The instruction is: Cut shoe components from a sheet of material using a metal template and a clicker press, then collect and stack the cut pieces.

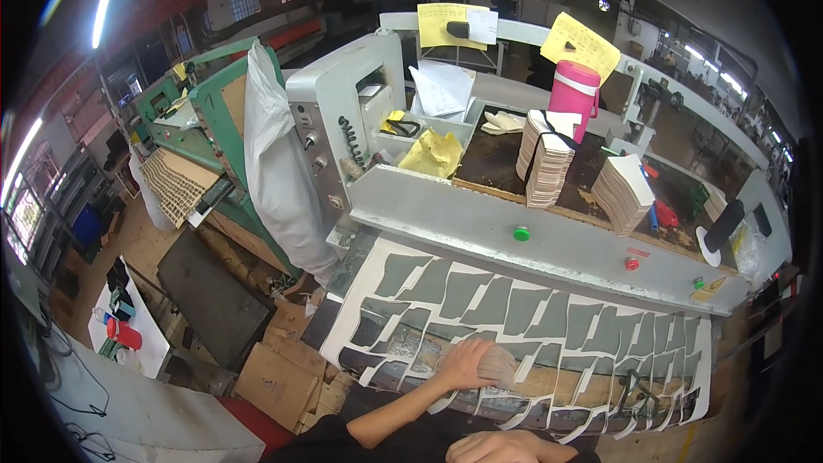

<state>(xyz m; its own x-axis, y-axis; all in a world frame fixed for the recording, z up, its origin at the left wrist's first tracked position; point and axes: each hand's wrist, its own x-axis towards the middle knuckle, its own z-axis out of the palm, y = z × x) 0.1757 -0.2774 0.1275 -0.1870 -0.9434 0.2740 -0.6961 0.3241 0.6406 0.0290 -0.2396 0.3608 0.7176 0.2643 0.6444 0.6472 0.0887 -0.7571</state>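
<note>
A pale sheet with rows of cut-out openings lies across the bed in front of a grey machine, its strips hanging over the near edge. Over the sheet's near middle, my left hand is closed around a small stack of thin beige cut pieces, their layered edges facing right. My right hand is low at the picture's bottom edge, close to my body. Its back shows, but its fingers are too hidden to read. Through the openings appear grey-green surface, brown patches and dark parts below.
On the machine's top stand a tall banded stack of cut pieces, a shorter stack and a pink jug. Green button and red button sit on the front beam. Cardboard lies on the floor at left.
</note>
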